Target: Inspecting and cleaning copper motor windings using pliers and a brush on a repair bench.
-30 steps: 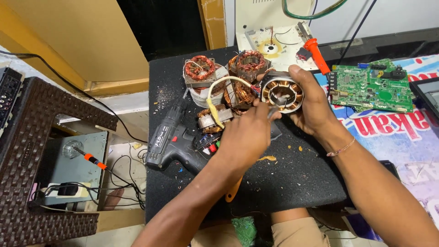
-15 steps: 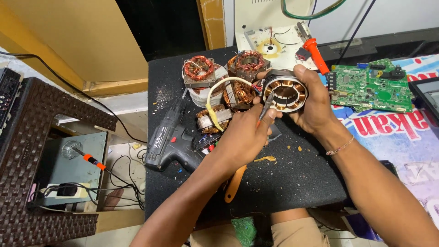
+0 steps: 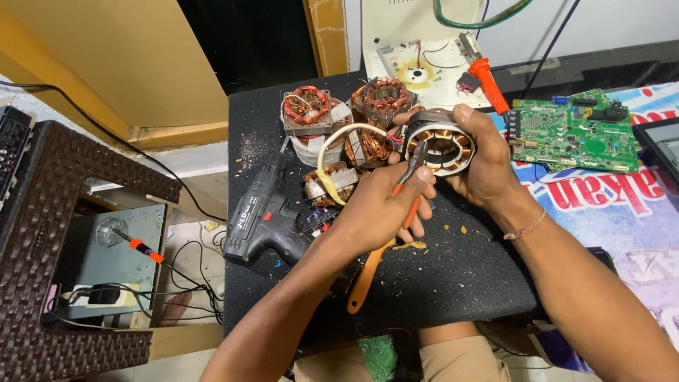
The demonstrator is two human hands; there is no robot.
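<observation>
My right hand [image 3: 484, 163] grips a round motor stator [image 3: 442, 141] with copper windings, held up and tilted toward me above the black mat [image 3: 453, 283]. My left hand [image 3: 378, 205] holds orange-handled pliers [image 3: 412, 177], and their dark jaws touch the stator's left rim. One orange handle [image 3: 364, 276] sticks out below my left wrist. Several other copper-wound stators [image 3: 308, 106] lie in a heap just behind my hands, with a yellow cable [image 3: 332, 152] looped over them.
A black cordless drill [image 3: 262, 219] lies left of my left hand. A green circuit board [image 3: 573, 131] sits at the right, an orange-handled screwdriver [image 3: 488, 81] behind it. A brown wicker stool [image 3: 42, 212] and a power strip [image 3: 92, 293] stand on the left.
My right hand has lifted the stator and tilted it toward me. My left hand has drawn back a little and set the pliers' jaws against the stator's rim.
</observation>
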